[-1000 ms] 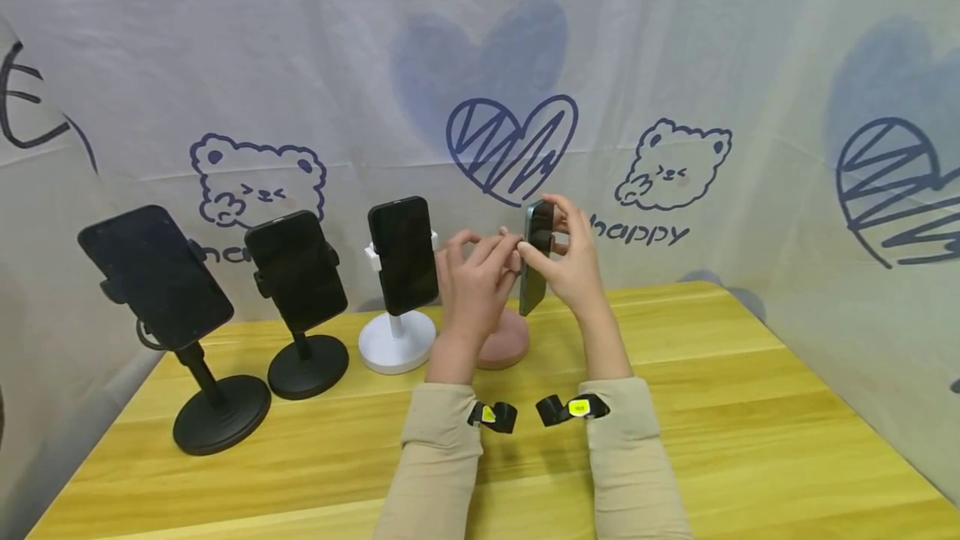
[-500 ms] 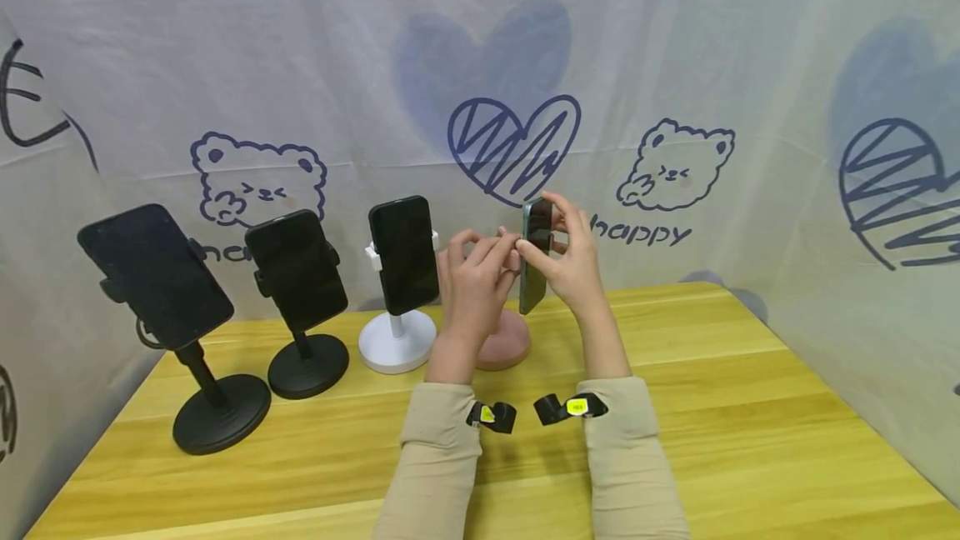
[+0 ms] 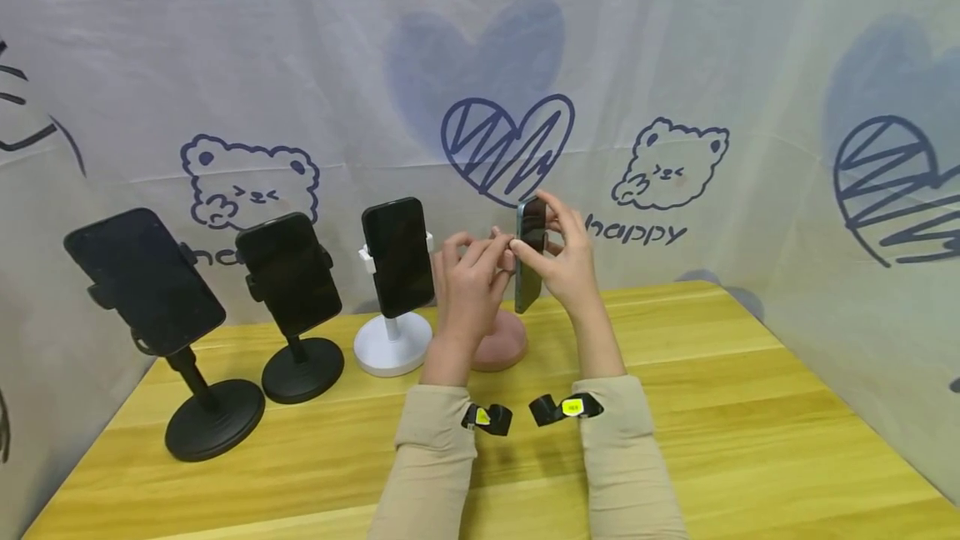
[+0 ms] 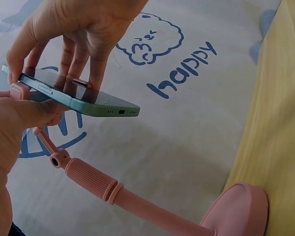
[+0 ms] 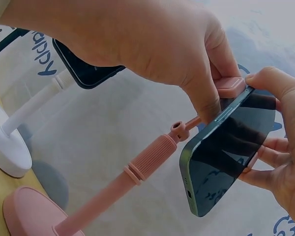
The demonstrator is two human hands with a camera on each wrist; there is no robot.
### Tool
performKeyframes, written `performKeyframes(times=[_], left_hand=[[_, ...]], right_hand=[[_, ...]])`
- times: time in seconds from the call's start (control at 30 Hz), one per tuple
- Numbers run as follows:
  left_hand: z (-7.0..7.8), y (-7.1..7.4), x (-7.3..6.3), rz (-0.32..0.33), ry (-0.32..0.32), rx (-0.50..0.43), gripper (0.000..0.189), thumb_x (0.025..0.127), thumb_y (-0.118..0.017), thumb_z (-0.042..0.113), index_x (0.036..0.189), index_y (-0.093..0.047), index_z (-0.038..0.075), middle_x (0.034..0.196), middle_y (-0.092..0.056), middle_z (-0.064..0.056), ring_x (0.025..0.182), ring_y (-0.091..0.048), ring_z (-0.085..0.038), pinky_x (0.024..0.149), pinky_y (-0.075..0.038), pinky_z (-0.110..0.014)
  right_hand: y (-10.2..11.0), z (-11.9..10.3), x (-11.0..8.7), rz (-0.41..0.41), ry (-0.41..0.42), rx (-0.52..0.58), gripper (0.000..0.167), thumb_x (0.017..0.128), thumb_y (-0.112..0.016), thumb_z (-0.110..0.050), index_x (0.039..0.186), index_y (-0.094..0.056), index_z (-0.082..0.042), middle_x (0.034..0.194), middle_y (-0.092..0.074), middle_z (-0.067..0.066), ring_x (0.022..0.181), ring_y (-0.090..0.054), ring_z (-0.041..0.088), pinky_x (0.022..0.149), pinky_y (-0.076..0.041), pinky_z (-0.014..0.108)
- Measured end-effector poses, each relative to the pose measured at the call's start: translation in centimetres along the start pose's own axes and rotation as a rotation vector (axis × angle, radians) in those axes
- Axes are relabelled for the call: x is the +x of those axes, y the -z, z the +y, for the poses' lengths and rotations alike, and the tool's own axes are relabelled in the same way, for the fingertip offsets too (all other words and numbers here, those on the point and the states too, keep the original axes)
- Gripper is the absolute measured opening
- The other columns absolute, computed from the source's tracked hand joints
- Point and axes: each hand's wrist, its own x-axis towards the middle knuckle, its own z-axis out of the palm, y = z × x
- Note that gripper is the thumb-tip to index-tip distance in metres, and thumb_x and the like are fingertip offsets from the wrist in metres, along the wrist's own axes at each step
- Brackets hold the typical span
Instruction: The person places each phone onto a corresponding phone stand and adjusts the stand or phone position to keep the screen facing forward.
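Note:
My right hand (image 3: 572, 267) grips a smartphone (image 5: 221, 152) by its long edges, thumb on one side and fingers on the other. The phone has a green frame and a dark screen, and stands nearly edge-on in the head view. My left hand (image 3: 472, 283) pinches the head of a pink phone stand (image 4: 91, 178) behind the phone. One pink clamp jaw sits over the phone's long edge, close to the right thumb. The stand's round pink base (image 3: 504, 344) rests on the table; the left hand partly hides its upper part in the head view.
Left of the hands stand a white phone stand (image 3: 393, 347) and two black phone stands (image 3: 303, 371), each bearing a dark phone. The nearest is the white one, close beside my left hand. A printed cloth (image 3: 660, 40) hangs behind the wooden table (image 3: 720, 407).
The head view has shifted slightly, so things sit a little further left in it. Both hands keep their hold on the phone and the pink stand, with hardly any movement.

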Motion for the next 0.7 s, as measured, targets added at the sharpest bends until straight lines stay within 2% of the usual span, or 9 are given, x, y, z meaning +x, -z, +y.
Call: performKeyframes(times=[0.17,0.47,0.7], left_hand=[[-0.1,0.1,0.0,0.016,-0.015,0.006,0.027,0.090,-0.070,0.023,0.116,-0.072,0.016,0.100,-0.074,0.002,0.104,-0.050,-0.023,0.081,-0.041,-0.038],[-0.5,0.3,0.4,-0.042,-0.014,0.012,0.029,0.088,-0.072,0.026,0.117,-0.071,0.018,0.109,-0.071,0.002,0.109,-0.048,-0.025,0.089,-0.039,-0.042],[-0.8,-0.1,0.8,-0.033,-0.089,0.038,0.027,0.090,-0.070,0.023,0.116,-0.070,0.017,0.115,-0.070,0.000,0.107,-0.049,-0.026,0.086,-0.040,-0.043]], right_hand=[[-0.1,0.1,0.0,-0.004,-0.006,0.001,0.068,0.085,-0.072,-0.004,0.146,-0.041,-0.002,0.121,-0.043,0.032,0.121,-0.050,0.045,0.098,-0.046,0.061],[-0.3,3.3,1.0,-0.018,-0.019,0.017,0.073,0.082,-0.077,-0.011,0.147,-0.043,-0.016,0.124,-0.044,0.025,0.120,-0.052,0.040,0.098,-0.048,0.055],[0.0,3.2,0.8,-0.005,0.013,0.010,0.070,0.082,-0.078,-0.015,0.145,-0.046,-0.018,0.121,-0.046,0.022,0.117,-0.055,0.038,0.095,-0.050,0.055]])
